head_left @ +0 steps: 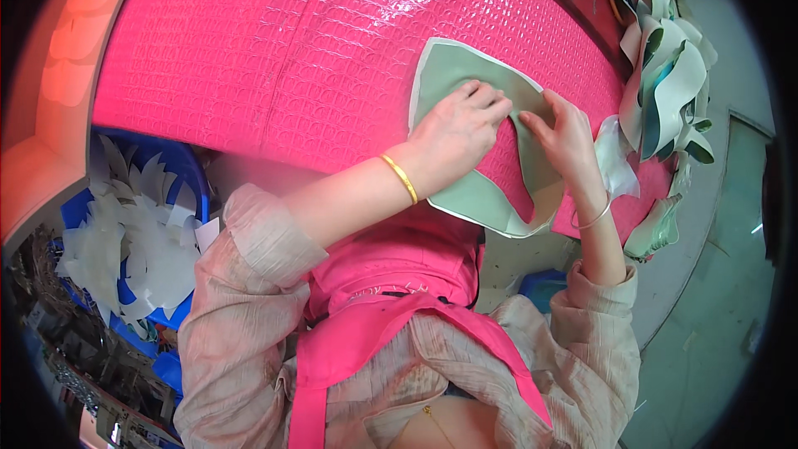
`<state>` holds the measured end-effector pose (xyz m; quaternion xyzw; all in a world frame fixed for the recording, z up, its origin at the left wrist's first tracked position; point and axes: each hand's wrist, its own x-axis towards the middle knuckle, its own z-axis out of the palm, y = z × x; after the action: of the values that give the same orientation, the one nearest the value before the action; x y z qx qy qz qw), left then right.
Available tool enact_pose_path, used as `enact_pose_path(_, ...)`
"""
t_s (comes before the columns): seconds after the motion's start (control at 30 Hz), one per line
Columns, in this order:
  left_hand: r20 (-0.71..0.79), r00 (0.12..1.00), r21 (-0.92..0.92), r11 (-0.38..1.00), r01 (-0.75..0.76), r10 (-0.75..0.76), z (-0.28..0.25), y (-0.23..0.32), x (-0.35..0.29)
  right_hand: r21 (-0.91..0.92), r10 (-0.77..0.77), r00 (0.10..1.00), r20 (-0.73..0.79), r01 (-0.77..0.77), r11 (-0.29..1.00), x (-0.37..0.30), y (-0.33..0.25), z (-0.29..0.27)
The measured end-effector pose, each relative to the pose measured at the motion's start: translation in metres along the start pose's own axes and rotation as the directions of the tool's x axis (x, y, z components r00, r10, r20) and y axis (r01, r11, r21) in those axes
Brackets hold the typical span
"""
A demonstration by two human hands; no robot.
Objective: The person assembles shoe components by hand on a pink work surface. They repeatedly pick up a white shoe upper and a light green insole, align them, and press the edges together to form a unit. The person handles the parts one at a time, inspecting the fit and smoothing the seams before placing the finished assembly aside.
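Note:
A pale green curved sheet with a white rim, shaped like a shoe upper piece, lies over the near edge of the pink table. The pink cover shows through the gap in its middle. My left hand rests on the sheet with its fingers curled and pressed down; whatever is under the fingertips is hidden. At the sheet's right side, my right hand grips it between thumb and fingers, near a brownish, shaded part of the surface.
The table has a glossy, embossed pink cover. Several white and green curved pieces are heaped at the right. A blue basket of white cut pieces stands at the left, below an orange-lit panel.

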<state>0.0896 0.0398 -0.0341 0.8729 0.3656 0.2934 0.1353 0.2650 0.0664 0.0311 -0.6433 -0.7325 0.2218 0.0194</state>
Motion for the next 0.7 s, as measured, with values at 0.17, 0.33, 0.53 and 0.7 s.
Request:
enact_pose_path(0.17,0.128,0.992,0.039,0.999,-0.012,0.007,-0.003,-0.001,0.005,-0.033,0.014,0.999,-0.052,-0.016,0.999,-0.001,0.003,0.008)
enact_pose_path(0.33,0.059,0.994,0.020,0.995,-0.096,0.095,0.004,-0.006,0.004,0.011,-0.031,0.998,-0.063,0.031,0.999,-0.005,0.009,0.004)
enact_pose_path(0.53,0.110,0.988,-0.007,0.995,-0.104,0.104,-0.001,-0.005,0.009,0.018,-0.096,0.990,-0.104,0.098,0.995,-0.008,0.012,0.010)
enact_pose_path(0.7,0.029,0.992,0.008,0.992,-0.123,0.122,0.007,-0.009,0.004,0.026,-0.095,0.993,-0.067,0.097,0.995,-0.010,0.013,0.009)
